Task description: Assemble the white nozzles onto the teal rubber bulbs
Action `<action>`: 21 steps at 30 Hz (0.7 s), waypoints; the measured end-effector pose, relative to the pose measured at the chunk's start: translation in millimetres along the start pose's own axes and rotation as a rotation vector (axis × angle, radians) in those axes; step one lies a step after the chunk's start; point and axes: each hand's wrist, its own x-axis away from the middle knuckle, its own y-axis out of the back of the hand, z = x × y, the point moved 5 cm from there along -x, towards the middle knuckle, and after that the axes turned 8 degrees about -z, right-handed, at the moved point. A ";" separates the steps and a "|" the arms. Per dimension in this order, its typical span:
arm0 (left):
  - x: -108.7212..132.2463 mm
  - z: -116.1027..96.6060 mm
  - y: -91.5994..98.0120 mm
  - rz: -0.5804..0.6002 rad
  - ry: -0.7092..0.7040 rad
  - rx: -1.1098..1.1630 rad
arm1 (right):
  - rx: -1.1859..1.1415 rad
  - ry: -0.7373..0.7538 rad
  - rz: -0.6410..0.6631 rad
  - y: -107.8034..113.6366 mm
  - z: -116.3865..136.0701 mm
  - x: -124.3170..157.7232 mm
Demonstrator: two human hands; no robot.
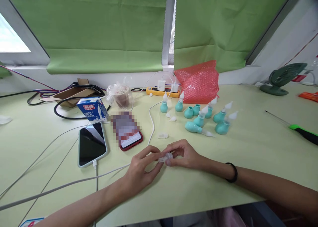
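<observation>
The left hand (144, 165) and right hand (184, 156) pinch clear plastic (164, 158) between them. Most teal bulbs (222, 128) wear tips (233, 115); two bare bulbs (188, 113) look unfinished, loose tips (172, 119) lying near.

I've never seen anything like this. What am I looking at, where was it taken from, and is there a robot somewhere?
There's no robot here, just a person's two bare hands. The one picture comes from a camera worn on their head, looking forward and down. The left hand and right hand hold a small clear plastic piece between their fingers. A similar-looking loose piece lies beyond them on the pale table. Farther back are several teal bulbs, most with whitish pointed tips. To the left lie a phone in a pale case and one in a red case; to the right, a screwdriver and a green fan.
</observation>
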 end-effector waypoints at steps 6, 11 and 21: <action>0.8 2.3 -4.4 0.113 0.022 0.015 | 0.095 -0.003 0.021 0.2 -1.2 1.5; -1.7 13.3 -1.5 0.048 0.233 0.014 | 0.663 0.458 -0.231 47.6 48.9 -13.5; -1.4 25.7 -7.3 0.071 0.594 0.338 | 1.873 0.062 -0.338 127.3 59.4 -57.2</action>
